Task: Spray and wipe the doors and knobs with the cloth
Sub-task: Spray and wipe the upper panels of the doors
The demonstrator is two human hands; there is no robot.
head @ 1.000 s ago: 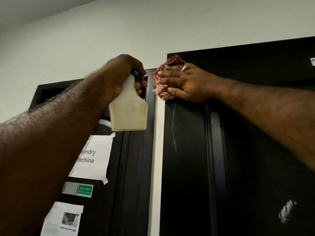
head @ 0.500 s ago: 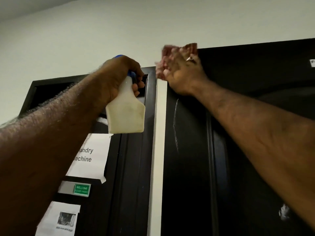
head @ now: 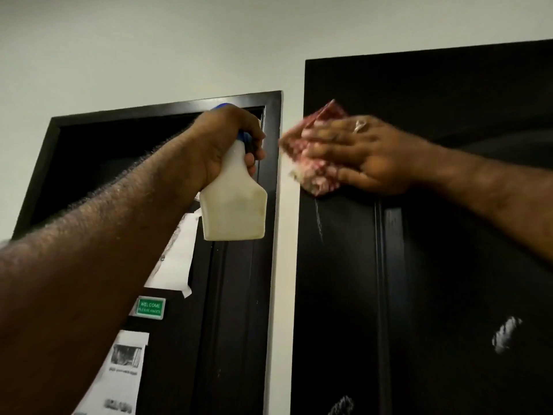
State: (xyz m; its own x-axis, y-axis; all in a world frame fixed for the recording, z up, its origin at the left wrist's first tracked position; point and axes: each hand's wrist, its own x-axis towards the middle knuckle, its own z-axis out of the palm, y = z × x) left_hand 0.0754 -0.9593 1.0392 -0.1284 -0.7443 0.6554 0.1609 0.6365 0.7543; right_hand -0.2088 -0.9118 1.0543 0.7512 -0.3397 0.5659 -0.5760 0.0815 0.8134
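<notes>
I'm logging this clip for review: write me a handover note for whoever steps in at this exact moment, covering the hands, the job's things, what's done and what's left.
Left hand: grips the spray bottle by its neck, raised in front of the left door.
Right hand: flat, pressing the red cloth against the right door near its upper left corner.
Done: wiping at the top of the right door is under way.
Left: a pale streak just below the cloth and white smears lower down are not yet wiped. Left door shows no sign of cleaning. No knobs in view.
</notes>
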